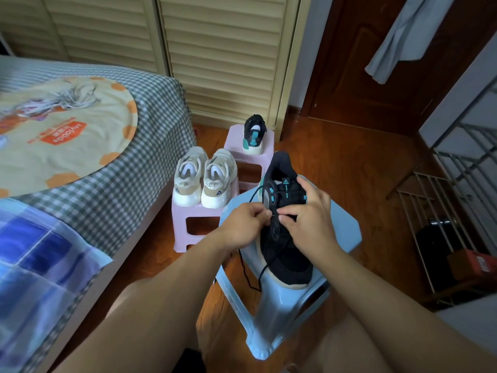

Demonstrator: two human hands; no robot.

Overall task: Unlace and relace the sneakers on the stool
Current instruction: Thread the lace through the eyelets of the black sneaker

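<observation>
While the black sneaker (285, 232) lies on the near blue stool (341, 227) | left hand (246, 224) pinches the black lace (254, 273) | right hand (306, 214) pinches at the eyelets, steadying the upper | advice: draw the lace through gently, keeping the shoe pinned.

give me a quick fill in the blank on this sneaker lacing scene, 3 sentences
1. The black sneaker being laced sits on a light ____ stool.
2. The pair of cream sneakers rests on a ____ stool.
3. Both the left hand and right hand pinch the black ____ over the sneaker.

Missing words: blue; pink; lace
</observation>
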